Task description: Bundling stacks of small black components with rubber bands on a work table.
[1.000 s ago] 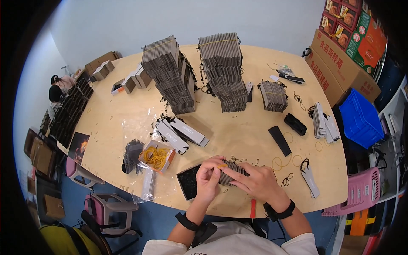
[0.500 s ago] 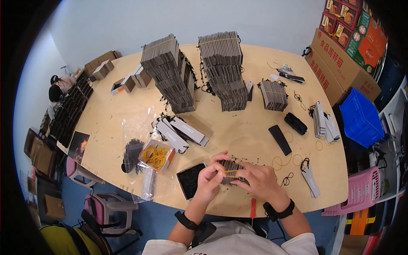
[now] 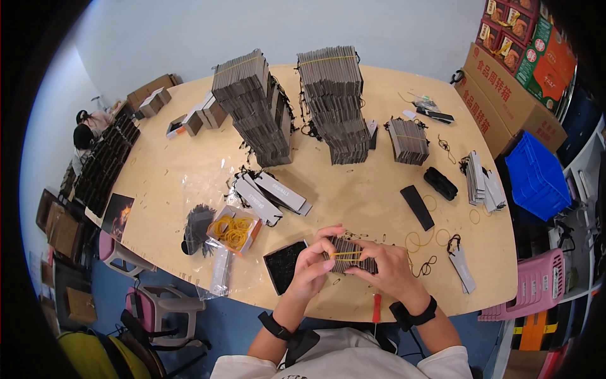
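Here, the left hand and right hand grip opposite ends of a yellow rubber band, stretched lengthwise left to right over a grey card stack on the table; a second ago it showed only briefly at the fingertips; fingers hide the stack's ends; the band's underside is unclear.

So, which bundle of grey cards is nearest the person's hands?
The bundle between the left hand and right hand, where a yellow band is stretched; the other bundles stand farther back.
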Tool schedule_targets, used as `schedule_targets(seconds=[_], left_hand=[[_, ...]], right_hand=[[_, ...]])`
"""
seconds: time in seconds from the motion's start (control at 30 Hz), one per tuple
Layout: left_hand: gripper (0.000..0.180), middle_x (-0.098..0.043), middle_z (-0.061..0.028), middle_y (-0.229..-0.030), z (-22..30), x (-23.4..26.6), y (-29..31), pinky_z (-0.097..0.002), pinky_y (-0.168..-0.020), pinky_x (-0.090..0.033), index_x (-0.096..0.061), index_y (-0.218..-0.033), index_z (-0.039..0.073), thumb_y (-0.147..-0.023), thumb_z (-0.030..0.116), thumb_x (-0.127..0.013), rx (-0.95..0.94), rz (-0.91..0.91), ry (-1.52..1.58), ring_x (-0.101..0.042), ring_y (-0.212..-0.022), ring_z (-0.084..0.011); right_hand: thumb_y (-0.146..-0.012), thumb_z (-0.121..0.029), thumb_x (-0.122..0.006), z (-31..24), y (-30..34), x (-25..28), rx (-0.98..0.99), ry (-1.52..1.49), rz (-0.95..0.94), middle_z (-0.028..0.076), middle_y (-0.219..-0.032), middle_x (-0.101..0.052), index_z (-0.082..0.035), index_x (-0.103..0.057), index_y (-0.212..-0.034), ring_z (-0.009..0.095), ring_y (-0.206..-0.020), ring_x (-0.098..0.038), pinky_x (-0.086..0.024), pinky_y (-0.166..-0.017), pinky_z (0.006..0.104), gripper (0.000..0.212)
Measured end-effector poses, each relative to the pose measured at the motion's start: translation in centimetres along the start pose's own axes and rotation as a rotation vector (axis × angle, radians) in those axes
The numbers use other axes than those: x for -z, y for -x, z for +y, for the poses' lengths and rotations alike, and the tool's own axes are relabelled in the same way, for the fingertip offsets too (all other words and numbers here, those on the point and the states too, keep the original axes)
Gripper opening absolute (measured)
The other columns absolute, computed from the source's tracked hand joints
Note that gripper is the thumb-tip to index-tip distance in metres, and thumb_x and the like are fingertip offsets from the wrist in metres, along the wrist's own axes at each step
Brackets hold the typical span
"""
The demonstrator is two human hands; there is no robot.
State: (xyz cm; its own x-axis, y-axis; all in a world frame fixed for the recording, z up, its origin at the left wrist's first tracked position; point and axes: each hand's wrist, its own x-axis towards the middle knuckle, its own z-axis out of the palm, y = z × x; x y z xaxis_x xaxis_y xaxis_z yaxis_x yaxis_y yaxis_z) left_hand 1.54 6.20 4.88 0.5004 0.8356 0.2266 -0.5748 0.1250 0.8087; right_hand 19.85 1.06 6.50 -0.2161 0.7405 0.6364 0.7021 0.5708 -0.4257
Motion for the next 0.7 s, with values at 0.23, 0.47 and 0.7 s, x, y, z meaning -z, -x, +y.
schedule_targets(seconds=[0.23, 0.47, 0.7], left_hand=[[0.007, -0.040, -0.0133, -0.144, 0.1, 0.1, -0.2, -0.0436, -0.115, -0.015, -0.061, -0.086, 0.008, -0.083, 0.012, -0.067, -0.023, -0.111, -0.122, -0.024, -0.143, -0.0298], [0.011, -0.038, -0.0130, -0.146, 0.2, -0.1, -0.4, -0.0436, -0.115, -0.016, -0.062, -0.087, 0.008, -0.085, 0.015, -0.070, -0.047, -0.147, -0.272, -0.026, -0.141, -0.0294], [0.011, -0.036, -0.0140, -0.147, 0.7, -0.2, -0.5, -0.0441, -0.114, -0.018, -0.064, -0.081, 0.008, -0.082, 0.014, -0.073, 0.003, -0.164, -0.216, -0.025, -0.141, -0.0318]], right_hand=[[-0.071, -0.028, -0.085, -0.2, 0.7, 0.2, -0.092, -0.039, 0.017, 0.012, -0.101, -0.071, -0.008, -0.046, -0.094, 0.026, -0.068, -0.069, -0.053, -0.056, 0.0336, 0.050], [-0.074, -0.015, -0.080, -1.5, 0.3, 3.3, -0.156, -0.118, -0.250, 0.015, -0.118, -0.063, -0.006, -0.044, -0.099, 0.025, -0.068, -0.068, -0.052, -0.053, 0.0339, 0.044], [-0.076, -0.018, -0.080, -0.8, 1.0, 4.0, -0.082, -0.024, -0.241, 0.011, -0.114, -0.054, -0.005, -0.045, -0.096, 0.019, -0.062, -0.062, -0.046, -0.047, 0.0290, 0.043]])
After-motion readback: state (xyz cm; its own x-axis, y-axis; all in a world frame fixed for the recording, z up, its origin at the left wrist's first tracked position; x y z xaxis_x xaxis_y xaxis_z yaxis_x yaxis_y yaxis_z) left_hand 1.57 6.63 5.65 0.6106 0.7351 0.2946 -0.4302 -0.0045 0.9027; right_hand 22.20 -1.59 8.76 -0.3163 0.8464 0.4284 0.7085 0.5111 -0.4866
